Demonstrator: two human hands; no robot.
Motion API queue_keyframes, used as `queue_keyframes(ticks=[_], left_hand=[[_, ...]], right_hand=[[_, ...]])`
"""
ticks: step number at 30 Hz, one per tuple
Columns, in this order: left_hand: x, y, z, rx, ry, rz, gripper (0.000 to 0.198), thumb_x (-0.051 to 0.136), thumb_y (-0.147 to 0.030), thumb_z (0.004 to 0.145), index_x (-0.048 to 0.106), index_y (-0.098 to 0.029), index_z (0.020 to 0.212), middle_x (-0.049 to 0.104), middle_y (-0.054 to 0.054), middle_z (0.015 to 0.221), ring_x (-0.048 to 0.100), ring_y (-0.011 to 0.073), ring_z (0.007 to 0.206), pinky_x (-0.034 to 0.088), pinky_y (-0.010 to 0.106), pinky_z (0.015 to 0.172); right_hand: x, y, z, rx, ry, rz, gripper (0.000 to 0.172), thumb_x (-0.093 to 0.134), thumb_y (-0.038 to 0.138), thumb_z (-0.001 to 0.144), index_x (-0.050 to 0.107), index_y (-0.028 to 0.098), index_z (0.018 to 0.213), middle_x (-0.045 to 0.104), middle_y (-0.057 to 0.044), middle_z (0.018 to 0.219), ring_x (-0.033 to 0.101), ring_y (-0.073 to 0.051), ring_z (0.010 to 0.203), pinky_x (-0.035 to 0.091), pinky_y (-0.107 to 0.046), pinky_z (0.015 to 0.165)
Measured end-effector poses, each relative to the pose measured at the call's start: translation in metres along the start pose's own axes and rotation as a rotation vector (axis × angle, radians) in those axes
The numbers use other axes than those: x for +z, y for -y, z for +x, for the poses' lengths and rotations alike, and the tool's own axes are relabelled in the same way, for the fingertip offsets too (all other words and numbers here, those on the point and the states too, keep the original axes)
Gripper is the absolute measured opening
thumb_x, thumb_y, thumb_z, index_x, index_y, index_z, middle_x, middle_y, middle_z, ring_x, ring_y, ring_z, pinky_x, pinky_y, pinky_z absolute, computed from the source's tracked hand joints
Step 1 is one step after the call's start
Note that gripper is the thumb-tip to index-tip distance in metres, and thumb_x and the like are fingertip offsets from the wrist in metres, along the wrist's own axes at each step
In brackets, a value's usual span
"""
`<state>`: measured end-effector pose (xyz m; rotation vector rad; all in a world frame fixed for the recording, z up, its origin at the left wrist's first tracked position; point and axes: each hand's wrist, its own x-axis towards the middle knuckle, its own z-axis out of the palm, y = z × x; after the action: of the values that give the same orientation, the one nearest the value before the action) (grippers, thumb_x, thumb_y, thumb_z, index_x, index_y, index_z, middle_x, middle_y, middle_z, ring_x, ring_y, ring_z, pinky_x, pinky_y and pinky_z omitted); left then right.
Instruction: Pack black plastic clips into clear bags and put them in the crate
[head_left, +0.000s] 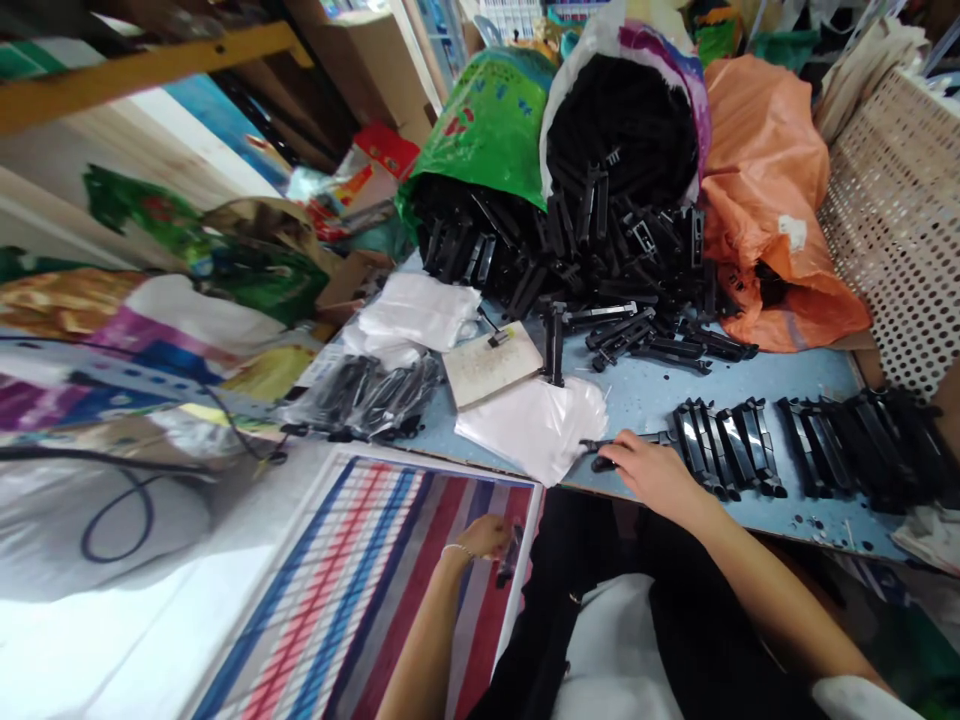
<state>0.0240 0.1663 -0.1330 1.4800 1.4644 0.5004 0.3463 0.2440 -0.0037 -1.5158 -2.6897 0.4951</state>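
My left hand (484, 537), with a bracelet at the wrist, is closed on one end of a short dark part (510, 557), which looks wrapped in clear plastic. It is over a striped cloth surface (390, 590) below the table edge. Near the table's front edge, my right hand (641, 465) has its fingers closed on a black plastic part (604, 463). That part lies beside a stack of white plastic bags (536, 425). Right of this hand, several black parts (727, 450) lie side by side in a row. My fingertips are partly hidden.
A large heap of black parts (585, 240) spills from a green sack (487, 120) and a white sack (555, 110). An orange sack (772, 190) and a perforated basket (900, 200) stand right. Bagged black parts (367, 395) and a flat board (491, 368) lie left.
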Motion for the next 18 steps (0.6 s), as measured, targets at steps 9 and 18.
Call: queue_keyframes(ticks=[9,18], left_hand=[[0.017,-0.118,0.089,0.358,-0.563,0.339,0.025,0.058,-0.029,0.092,0.070,-0.010,0.102,0.062,0.024,0.125,0.051,0.0398,0.128,0.025,0.067,0.112],[0.035,-0.116,0.093,0.432,-0.653,0.386,0.020,0.053,-0.025,0.094,0.059,-0.009,0.105,0.061,0.017,0.104,0.058,0.0292,0.103,0.049,0.047,0.092]], right_hand=[[0.034,-0.044,-0.024,-0.023,-0.195,-0.104,0.027,0.049,0.001,0.086,0.068,0.018,0.096,0.055,-0.009,0.132,0.051,-0.026,0.107,0.045,-0.039,0.091],[0.048,-0.026,-0.006,0.184,-0.377,-0.099,0.026,0.071,0.018,0.078,0.060,0.010,0.101,0.052,-0.018,0.122,0.043,-0.035,0.125,0.043,-0.044,0.105]])
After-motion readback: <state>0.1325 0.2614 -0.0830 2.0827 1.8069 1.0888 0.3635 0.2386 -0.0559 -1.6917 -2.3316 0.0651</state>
